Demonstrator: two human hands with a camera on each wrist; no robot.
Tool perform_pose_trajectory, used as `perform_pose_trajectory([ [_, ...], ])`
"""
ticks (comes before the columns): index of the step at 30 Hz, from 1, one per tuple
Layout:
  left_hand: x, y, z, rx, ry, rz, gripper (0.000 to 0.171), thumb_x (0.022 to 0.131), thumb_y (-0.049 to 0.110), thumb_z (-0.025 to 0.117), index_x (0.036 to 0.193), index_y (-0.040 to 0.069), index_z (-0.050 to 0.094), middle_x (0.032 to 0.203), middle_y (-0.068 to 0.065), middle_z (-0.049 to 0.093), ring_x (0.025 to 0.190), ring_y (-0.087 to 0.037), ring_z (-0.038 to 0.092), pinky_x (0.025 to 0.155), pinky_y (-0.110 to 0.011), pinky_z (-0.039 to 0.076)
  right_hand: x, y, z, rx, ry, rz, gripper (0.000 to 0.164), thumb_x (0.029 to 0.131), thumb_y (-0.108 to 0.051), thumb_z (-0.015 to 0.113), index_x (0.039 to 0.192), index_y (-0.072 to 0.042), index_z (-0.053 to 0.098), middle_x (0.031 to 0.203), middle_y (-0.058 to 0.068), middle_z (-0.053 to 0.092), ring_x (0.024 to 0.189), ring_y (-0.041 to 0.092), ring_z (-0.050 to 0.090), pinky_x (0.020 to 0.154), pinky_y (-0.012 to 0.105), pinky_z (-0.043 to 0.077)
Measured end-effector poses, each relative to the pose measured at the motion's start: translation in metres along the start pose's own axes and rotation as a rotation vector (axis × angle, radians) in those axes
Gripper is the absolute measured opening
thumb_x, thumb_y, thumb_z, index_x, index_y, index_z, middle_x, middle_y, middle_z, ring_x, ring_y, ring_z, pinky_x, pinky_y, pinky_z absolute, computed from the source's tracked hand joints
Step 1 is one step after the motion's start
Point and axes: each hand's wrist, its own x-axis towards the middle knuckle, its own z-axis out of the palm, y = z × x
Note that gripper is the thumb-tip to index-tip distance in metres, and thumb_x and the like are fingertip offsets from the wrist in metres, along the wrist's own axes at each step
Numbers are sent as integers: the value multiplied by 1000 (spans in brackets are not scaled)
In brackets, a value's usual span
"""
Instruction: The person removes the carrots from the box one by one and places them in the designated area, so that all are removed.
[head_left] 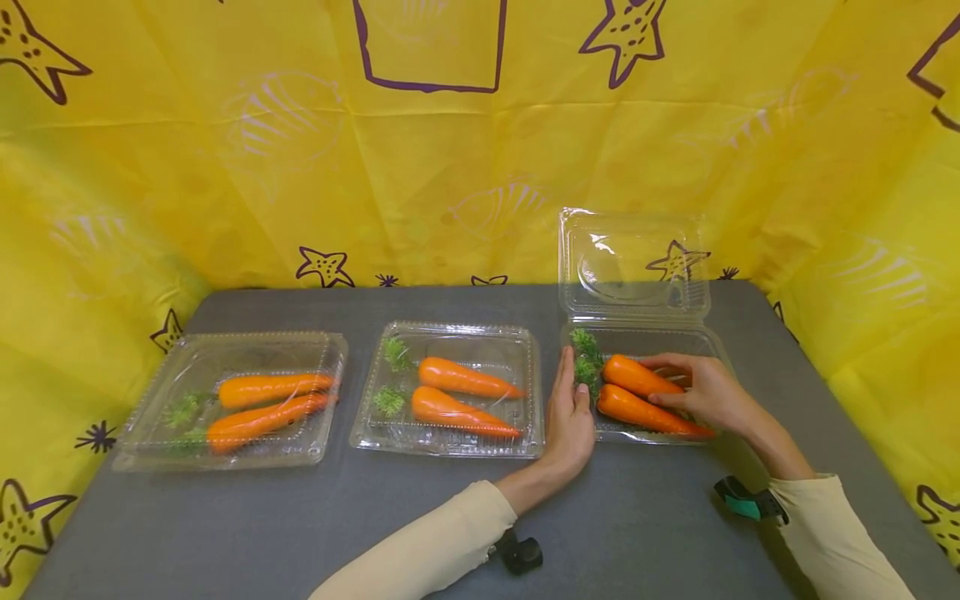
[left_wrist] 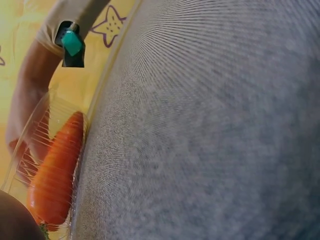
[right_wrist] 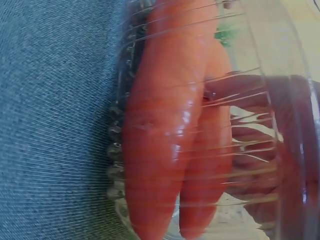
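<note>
Two orange carrots with green tops lie side by side in the clear plastic clamshell container (head_left: 640, 318) at the right. Its lid (head_left: 622, 279) stands up against the yellow backdrop. My right hand (head_left: 708, 390) reaches in from the right and pinches the rear carrot (head_left: 628, 373), its thumb between the two carrots. The front carrot (head_left: 637, 408) lies along the near wall; in the right wrist view, the carrots (right_wrist: 162, 110) show through the ribbed plastic. My left hand (head_left: 572, 425), fingers straight, rests along the container's left side, beside the green tops (head_left: 585, 354).
A closed clamshell (head_left: 446, 331) with two carrots (head_left: 457, 408) stands in the middle, close to my left hand. Farther left is another closed clamshell (head_left: 225, 461), also with two carrots (head_left: 258, 421). Yellow cloth (head_left: 450, 167) surrounds the grey table (head_left: 637, 525).
</note>
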Motion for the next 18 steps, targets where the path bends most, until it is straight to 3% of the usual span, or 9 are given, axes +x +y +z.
perform_pose_trajectory([
  [12,-1,0,-1,17,2,-3,56,101,0,39,155,5,25,161,-5,21,147,-20,20,120,-41,16,-3,-5,-14,-21,79,32,46,81,-8,80,124,-1,66,112,19,69,97,33,67,74,37,60],
  [18,-1,-1,-1,16,-4,0,56,101,0,39,155,6,25,161,-4,21,147,-19,19,120,-41,15,-7,-8,-26,14,140,45,46,81,-12,81,123,-3,67,111,19,69,91,1,65,72,16,55],
])
